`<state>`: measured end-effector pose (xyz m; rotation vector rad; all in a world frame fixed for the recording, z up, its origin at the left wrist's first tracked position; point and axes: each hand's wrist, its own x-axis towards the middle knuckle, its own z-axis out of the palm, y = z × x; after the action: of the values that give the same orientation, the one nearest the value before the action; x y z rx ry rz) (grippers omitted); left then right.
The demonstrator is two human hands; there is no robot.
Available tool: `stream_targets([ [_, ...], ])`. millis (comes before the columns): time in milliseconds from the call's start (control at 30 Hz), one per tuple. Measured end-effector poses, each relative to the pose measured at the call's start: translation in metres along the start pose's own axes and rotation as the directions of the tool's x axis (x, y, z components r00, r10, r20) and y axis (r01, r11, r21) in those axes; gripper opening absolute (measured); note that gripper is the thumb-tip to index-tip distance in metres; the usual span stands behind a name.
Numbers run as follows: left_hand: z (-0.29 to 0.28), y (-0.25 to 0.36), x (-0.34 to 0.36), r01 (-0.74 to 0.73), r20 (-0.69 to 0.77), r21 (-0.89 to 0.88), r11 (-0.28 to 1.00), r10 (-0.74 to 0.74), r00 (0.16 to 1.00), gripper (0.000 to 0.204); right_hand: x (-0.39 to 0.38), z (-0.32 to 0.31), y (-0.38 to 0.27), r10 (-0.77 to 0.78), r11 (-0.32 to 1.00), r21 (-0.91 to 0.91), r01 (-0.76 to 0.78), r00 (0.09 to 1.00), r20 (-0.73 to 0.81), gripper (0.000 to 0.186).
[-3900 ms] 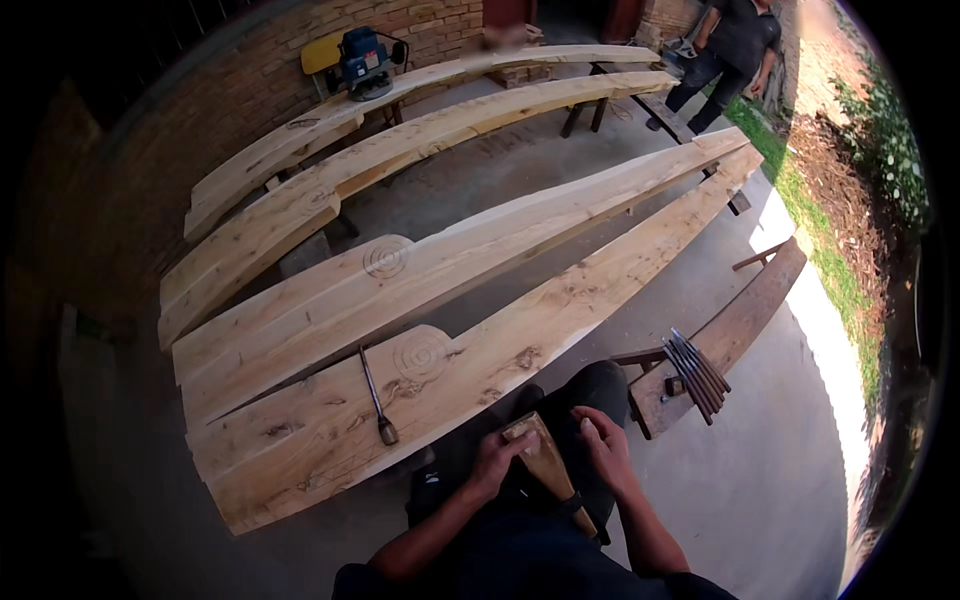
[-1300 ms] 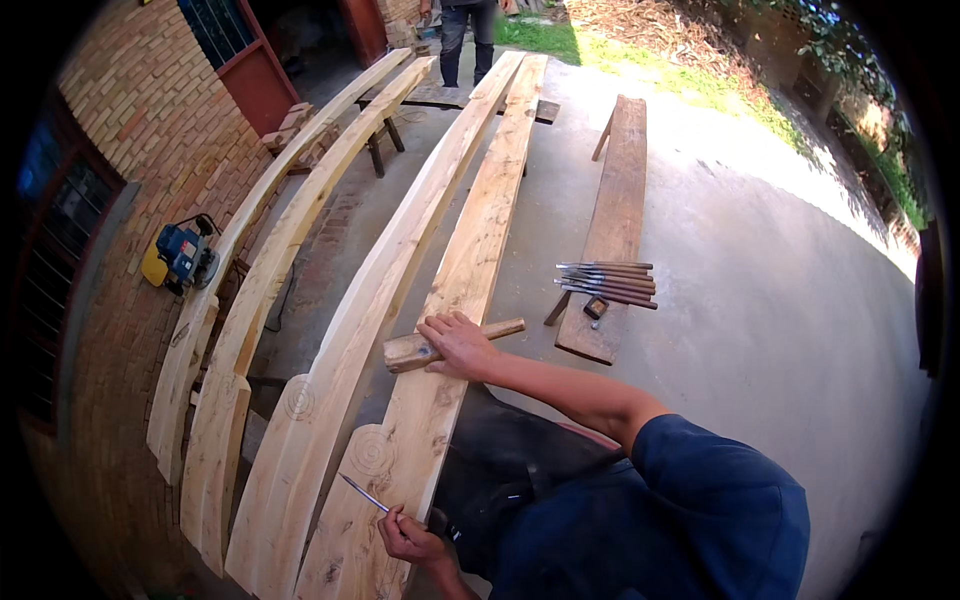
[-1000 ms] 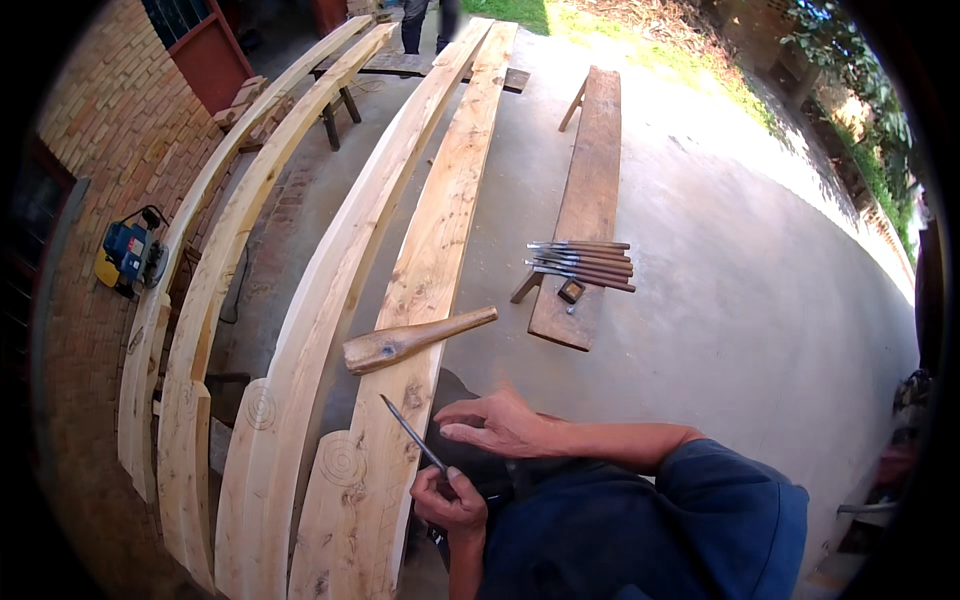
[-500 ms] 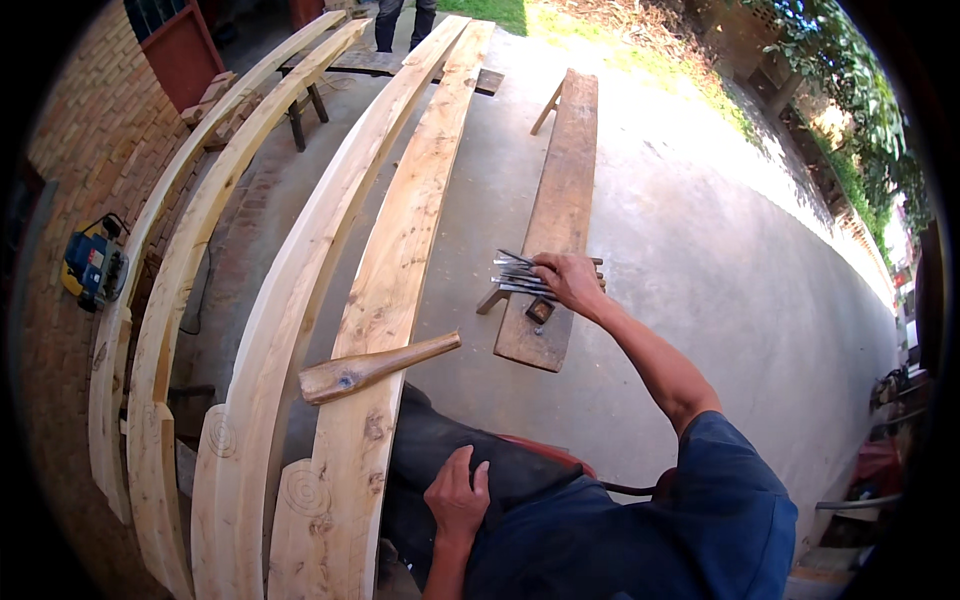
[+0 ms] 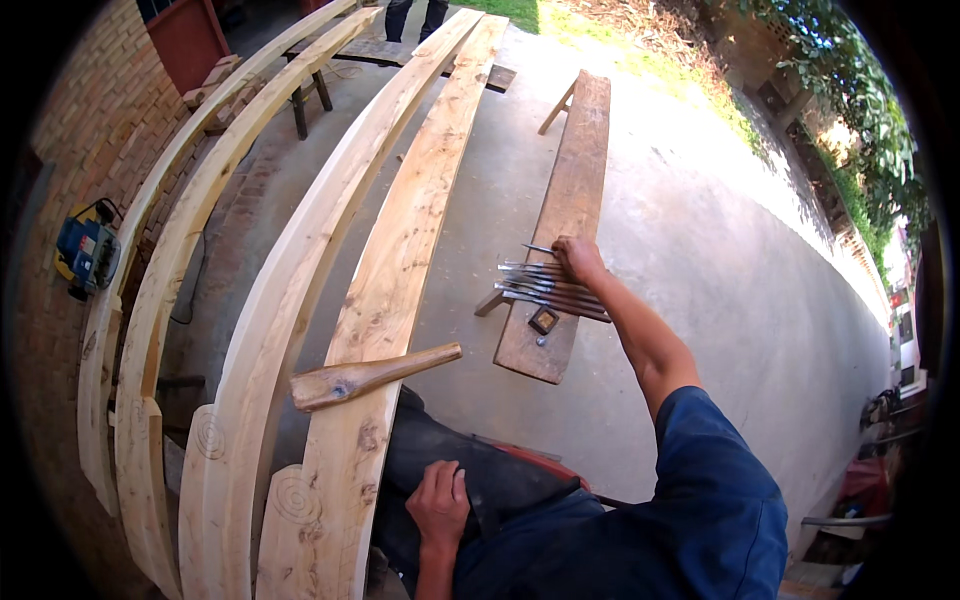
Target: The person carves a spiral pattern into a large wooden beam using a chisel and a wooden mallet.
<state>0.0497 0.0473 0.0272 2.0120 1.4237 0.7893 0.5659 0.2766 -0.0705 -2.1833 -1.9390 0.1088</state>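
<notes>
My right hand (image 5: 577, 258) reaches over the narrow wooden bench (image 5: 565, 190). Its fingers are closed on a chisel (image 5: 538, 247) whose metal end points left; the handle is hidden by the hand. Nearer to me, several more chisels (image 5: 545, 290) with metal blades and wooden handles lie side by side across the bench. A small dark square block (image 5: 543, 319) sits just in front of them. My left hand (image 5: 440, 503) holds nothing and rests over my dark-clothed leg, fingers loosely bent. A wooden mallet (image 5: 350, 382) lies across the nearest long timber (image 5: 405, 250).
Several long, curved pale timbers (image 5: 290, 260) stretch away on the left. A blue and yellow power tool (image 5: 85, 250) stands by the brick wall (image 5: 90, 110). At the far end, a person's legs (image 5: 415, 18) show. Concrete floor (image 5: 720, 300) extends to the right.
My right hand has moved slightly away from me along the bench, with one chisel apart from the group. My left hand has lowered a little, its fingers more bent.
</notes>
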Motion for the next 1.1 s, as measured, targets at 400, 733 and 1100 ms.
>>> stream_targets([
  [400, 0.004, -0.004, 0.001, -0.002, 0.021, 0.017, 1.000, 0.002, 1.000, 0.016, -0.005, -0.013, -0.004, 0.106, 0.993, 0.048, -0.106, 0.994, 0.000, 0.023],
  [733, 0.002, -0.008, -0.001, -0.028, 0.006, 0.051, 0.998, 0.028, 1.000, 0.015, -0.033, -0.033, -0.028, -0.060, 0.997, -0.066, 0.049, 0.983, -0.176, 0.015],
  [1100, 0.006, -0.005, -0.001, -0.025, 0.031, 0.042, 0.999, 0.023, 0.999, 0.015, -0.066, -0.023, -0.003, -0.190, 0.946, -0.269, 0.183, 0.982, -0.001, 0.012],
])
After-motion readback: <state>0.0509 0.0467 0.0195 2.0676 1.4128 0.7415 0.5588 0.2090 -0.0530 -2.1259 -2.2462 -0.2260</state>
